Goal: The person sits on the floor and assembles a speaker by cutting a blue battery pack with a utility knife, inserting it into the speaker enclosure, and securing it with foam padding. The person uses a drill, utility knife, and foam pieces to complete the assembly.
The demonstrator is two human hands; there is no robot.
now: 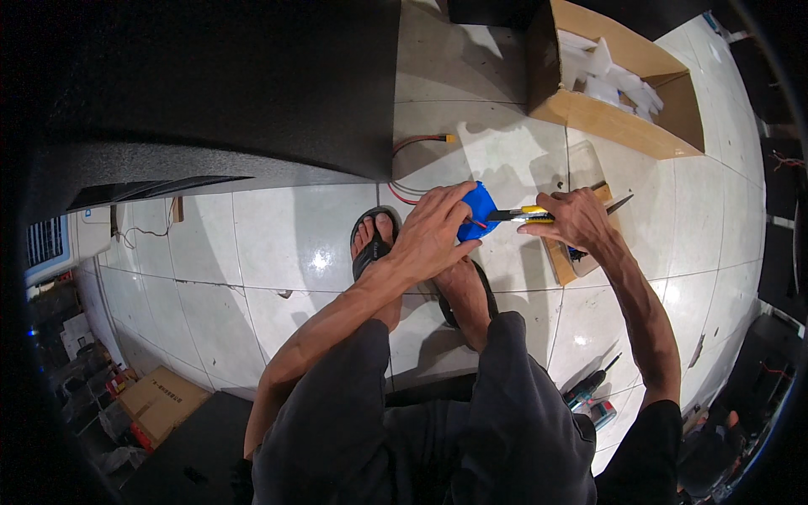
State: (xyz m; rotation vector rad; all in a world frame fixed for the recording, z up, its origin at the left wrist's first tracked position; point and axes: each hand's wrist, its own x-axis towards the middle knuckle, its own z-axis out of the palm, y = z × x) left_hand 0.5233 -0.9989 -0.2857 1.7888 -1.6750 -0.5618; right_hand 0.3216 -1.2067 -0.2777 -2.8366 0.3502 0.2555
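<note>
My left hand [433, 223] grips a blue-wrapped pack [480, 200], which looks like a battery pack, above my feet. A short reddish wire end [477, 224] shows by its fingers. From the right, my right hand [576, 220] is closed around yellow-and-black-handled pliers [537, 212]. Their dark jaws reach the pack's right edge beside the wire; whether they bite on anything cannot be made out. A red and black cable with a yellow connector [450, 138] lies on the floor beyond my left hand. Behind my right hand a dark pointed piece [621, 204] sticks out; its other end is hidden.
Under my right hand are a clear tray [587, 160] and a wooden piece [557, 261]. An open cardboard box [555, 108] with white foam stands at far right. A large black cabinet [252, 101] fills the far left. A cordless drill [589, 383] lies near my right knee.
</note>
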